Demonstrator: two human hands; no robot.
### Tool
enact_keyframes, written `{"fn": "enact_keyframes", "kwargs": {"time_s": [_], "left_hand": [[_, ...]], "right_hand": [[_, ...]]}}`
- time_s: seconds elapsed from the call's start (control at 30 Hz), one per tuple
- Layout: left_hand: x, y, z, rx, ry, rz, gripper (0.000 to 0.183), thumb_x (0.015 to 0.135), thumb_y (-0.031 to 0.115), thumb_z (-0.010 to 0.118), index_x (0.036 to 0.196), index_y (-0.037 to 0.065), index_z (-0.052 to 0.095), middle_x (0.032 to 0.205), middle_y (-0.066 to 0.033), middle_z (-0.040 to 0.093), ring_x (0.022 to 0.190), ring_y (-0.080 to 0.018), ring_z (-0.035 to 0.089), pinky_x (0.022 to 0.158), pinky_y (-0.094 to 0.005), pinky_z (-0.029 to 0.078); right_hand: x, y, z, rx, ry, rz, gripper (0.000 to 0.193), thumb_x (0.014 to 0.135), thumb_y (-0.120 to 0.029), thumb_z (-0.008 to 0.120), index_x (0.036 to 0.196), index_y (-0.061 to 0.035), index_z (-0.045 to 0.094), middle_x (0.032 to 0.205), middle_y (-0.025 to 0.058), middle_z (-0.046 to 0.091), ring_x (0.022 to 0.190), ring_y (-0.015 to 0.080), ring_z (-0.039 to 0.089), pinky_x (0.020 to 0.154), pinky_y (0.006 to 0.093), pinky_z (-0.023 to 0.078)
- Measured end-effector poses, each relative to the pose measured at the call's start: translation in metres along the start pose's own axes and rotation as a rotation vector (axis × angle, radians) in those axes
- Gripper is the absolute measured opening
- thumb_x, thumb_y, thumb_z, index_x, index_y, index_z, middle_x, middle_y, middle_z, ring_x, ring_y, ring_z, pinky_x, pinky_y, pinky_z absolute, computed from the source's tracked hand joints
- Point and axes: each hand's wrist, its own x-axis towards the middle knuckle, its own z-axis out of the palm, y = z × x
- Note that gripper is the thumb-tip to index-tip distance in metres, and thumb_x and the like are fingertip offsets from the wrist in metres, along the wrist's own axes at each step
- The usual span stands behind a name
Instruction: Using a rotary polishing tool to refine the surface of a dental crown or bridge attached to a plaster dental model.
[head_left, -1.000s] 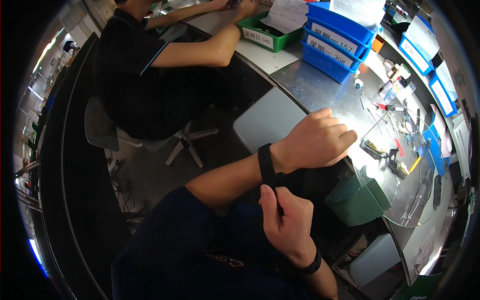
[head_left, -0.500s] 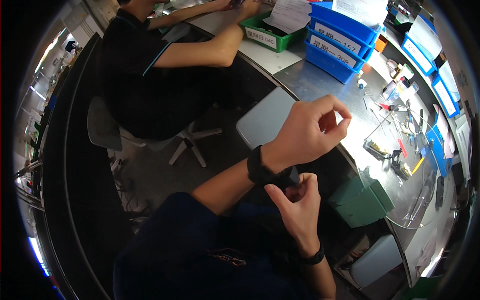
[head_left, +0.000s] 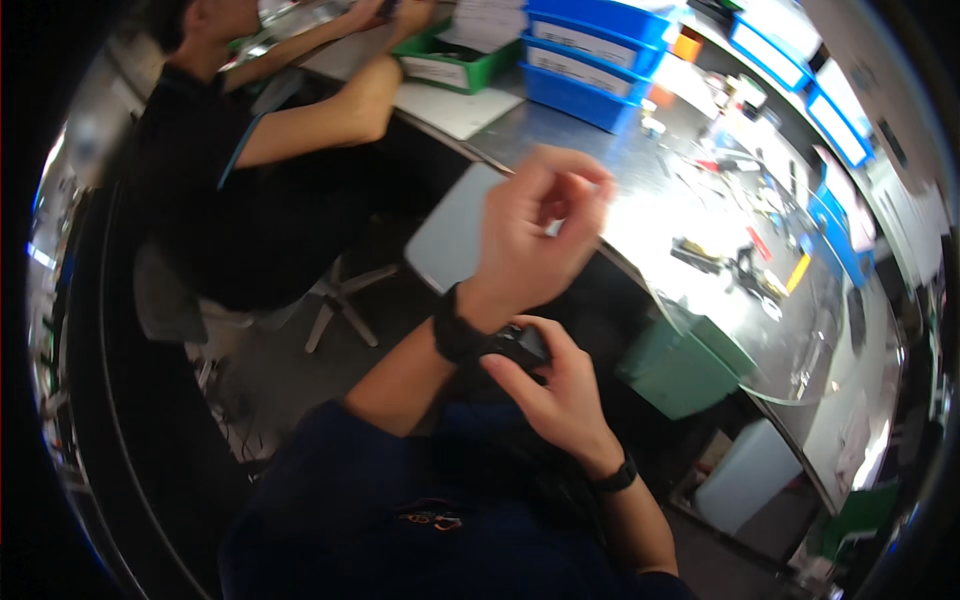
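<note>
My left hand [head_left: 530, 240] is raised before me, its fingers curled and thumb against fingertips; nothing shows between them, though motion blurs it. Around the left wrist runs a black strap [head_left: 457, 325] bearing a dark boxy device [head_left: 522, 346] on the inner side. My right hand [head_left: 572, 400] comes from below, thumb and fingers closed about that device; some fingers are hidden behind it. A second black wristband [head_left: 617, 474] circles my right wrist.
A metal workbench [head_left: 655, 215] at the right carries small tools and parts, with blue bins [head_left: 575, 100] stacked behind. A green box [head_left: 685, 365] hangs at the bench edge. Left, a co-worker [head_left: 250, 190] sits beside a green tray [head_left: 440, 72]. A grey panel [head_left: 450, 235] stands between us.
The whole view has shifted, so bench, co-worker and hands sit further left and mostly higher. My right thumb and fingers now spread wider around the device on my left wrist.
</note>
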Motion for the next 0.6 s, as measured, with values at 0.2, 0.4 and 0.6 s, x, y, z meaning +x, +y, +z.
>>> {"fn": "enact_keyframes", "kwargs": {"time_s": [0.2,0.4,0.6], "left_hand": [[0.000,-0.005,0.005,-0.467,-0.013,-0.351,0.005,0.092,0.005,0.052,0.094,0.002,0.056,0.063,0.0021,0.043,0.051,-0.0048,0.035,0.048,-0.0229,0.029],[-0.022,0.030,-0.021,-0.347,-0.375,-0.172,0.027,0.094,0.029,0.052,0.090,0.002,0.053,0.066,-0.0024,0.045,0.057,-0.0105,0.040,0.054,-0.0248,0.032],[-0.070,0.089,0.036,-0.265,-1.004,-0.388,0.066,0.070,0.031,0.082,0.117,-0.002,0.050,0.101,-0.0136,0.058,0.091,-0.0218,0.059,0.074,-0.0323,0.050]], "right_hand": [[-0.005,-0.015,-0.018,-0.310,0.032,-0.182,0.045,0.084,-0.017,0.070,0.120,0.0043,0.052,0.090,0.0112,0.068,0.076,0.0124,0.065,0.067,0.0254,0.051],[-0.033,-0.071,-0.075,-0.243,0.237,-0.490,0.016,0.085,-0.006,0.064,0.097,0.0036,0.062,0.072,0.0117,0.064,0.062,0.0134,0.063,0.056,0.0249,0.048],[-0.039,-0.096,-0.104,-0.432,0.565,-0.588,0.015,0.091,-0.004,0.054,0.099,0.0036,0.064,0.071,0.0053,0.066,0.064,0.0062,0.060,0.057,0.0196,0.045]]}}
